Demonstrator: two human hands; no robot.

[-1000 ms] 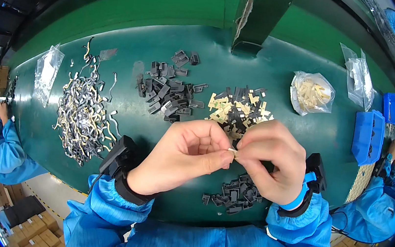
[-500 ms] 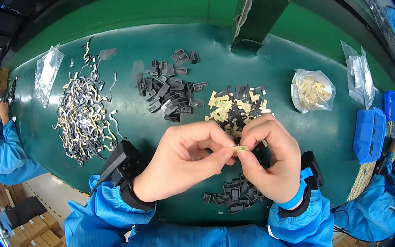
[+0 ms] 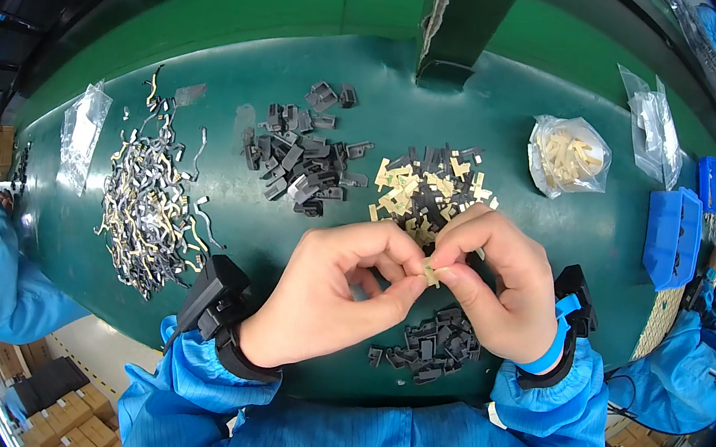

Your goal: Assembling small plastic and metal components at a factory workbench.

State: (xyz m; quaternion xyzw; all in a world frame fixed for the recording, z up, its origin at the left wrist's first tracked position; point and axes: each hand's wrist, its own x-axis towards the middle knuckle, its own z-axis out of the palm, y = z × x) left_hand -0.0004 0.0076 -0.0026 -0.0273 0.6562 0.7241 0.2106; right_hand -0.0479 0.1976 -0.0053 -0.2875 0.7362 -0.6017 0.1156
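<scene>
Between my fingertips is a small cream-coloured strip (image 3: 431,274) with a green mark, partly hidden by the fingers. My left hand (image 3: 341,291) pinches one end of it between thumb and forefinger. From the other side my right hand (image 3: 498,285) pinches it the same way. Just beyond the hands lies a heap of small cream and black strips (image 3: 424,191). Below them, near the table's front edge, sits a pile of small black plastic parts (image 3: 437,345). A larger pile of black plastic housings (image 3: 304,154) is farther off to the left.
A tangled heap of thin flexible strips (image 3: 150,207) covers the left of the green table (image 3: 497,107). At the right are a plastic bag of cream pieces (image 3: 568,158), flat clear bags (image 3: 653,130) and blue bins (image 3: 671,240). Another person in blue (image 3: 16,280) sits at far left, another (image 3: 680,370) at right.
The cream strip has turned between my fingertips, and less of its length shows. My right hand has shifted slightly right. The person at far left has raised an arm.
</scene>
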